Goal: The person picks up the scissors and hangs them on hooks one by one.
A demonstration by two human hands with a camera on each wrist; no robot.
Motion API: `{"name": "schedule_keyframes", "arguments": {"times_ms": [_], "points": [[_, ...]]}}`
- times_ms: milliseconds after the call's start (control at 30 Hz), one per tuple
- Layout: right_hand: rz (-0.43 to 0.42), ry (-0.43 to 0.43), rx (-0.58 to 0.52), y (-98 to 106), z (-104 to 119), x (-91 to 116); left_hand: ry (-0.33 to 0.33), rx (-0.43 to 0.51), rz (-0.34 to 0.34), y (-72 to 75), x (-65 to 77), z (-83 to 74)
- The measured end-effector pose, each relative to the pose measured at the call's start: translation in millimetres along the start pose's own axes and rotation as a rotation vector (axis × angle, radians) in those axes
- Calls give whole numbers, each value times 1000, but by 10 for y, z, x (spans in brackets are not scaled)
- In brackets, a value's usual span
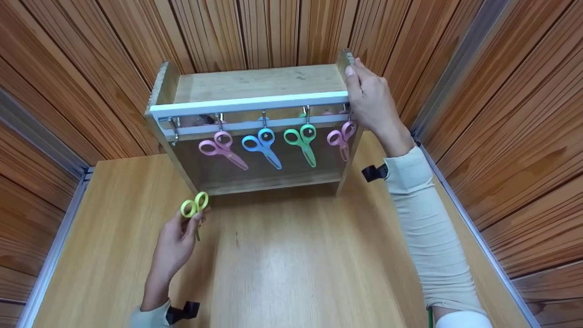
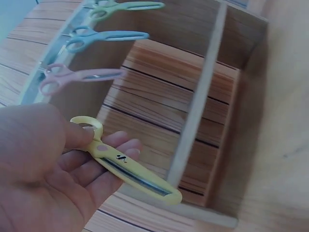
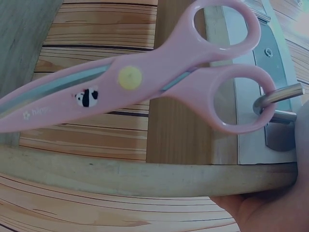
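Observation:
My left hand (image 1: 175,241) pinches yellow scissors (image 1: 194,206) between thumb and fingers, near the lower left corner of a wooden rack (image 1: 259,82). In the left wrist view, the blades of the yellow scissors (image 2: 137,174) point away from the palm. My right hand (image 1: 374,98) grips the rack's right side panel. From hooks along the white rail (image 1: 250,104) hang pink scissors (image 1: 223,150), blue scissors (image 1: 264,145), green scissors (image 1: 304,142) and, at the right end, more pink scissors (image 1: 341,136). The leftmost hook (image 1: 174,128) is bare. In the right wrist view, one handle ring of the pink scissors (image 3: 130,77) encircles a metal hook (image 3: 280,96).
The rack stands at the back of a wooden table (image 1: 282,269), against a plank-patterned wall (image 1: 273,32). Similar walls rise on both sides, with metal strips (image 1: 473,214) along the table's edges. A shelf board (image 2: 203,92) crosses the rack's lower part.

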State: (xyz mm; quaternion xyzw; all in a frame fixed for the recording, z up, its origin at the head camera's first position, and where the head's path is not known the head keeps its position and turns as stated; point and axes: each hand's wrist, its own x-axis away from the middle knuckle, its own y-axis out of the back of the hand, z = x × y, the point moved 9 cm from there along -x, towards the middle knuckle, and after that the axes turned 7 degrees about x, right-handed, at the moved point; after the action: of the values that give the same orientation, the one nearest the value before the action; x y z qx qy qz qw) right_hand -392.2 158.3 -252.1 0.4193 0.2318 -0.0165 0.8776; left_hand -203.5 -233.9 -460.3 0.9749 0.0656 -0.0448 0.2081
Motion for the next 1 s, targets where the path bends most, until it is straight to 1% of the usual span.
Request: {"name": "schedule_keyframes", "arguments": {"times_ms": [200, 333, 600, 667, 800, 867, 1000], "points": [[-5, -2, 3, 27, 0, -5, -2, 99, 35, 52, -88, -149], [7, -15, -4, 6, -13, 8, -9, 87, 38, 107, -113, -197], [37, -42, -8, -18, -19, 30, -45, 51, 36, 191, -135, -323], [30, -39, -10, -12, -19, 32, -68, 51, 30, 206, -146, -368], [1, -22, -14, 10, -13, 24, -142, 101, 4, 237, -168, -473], [-1, -23, -15, 13, -14, 21, -173, 128, -8, 258, -175, -520], [15, -28, -16, 1, -16, 23, -204, 147, -28, 318, -199, -602]]}}
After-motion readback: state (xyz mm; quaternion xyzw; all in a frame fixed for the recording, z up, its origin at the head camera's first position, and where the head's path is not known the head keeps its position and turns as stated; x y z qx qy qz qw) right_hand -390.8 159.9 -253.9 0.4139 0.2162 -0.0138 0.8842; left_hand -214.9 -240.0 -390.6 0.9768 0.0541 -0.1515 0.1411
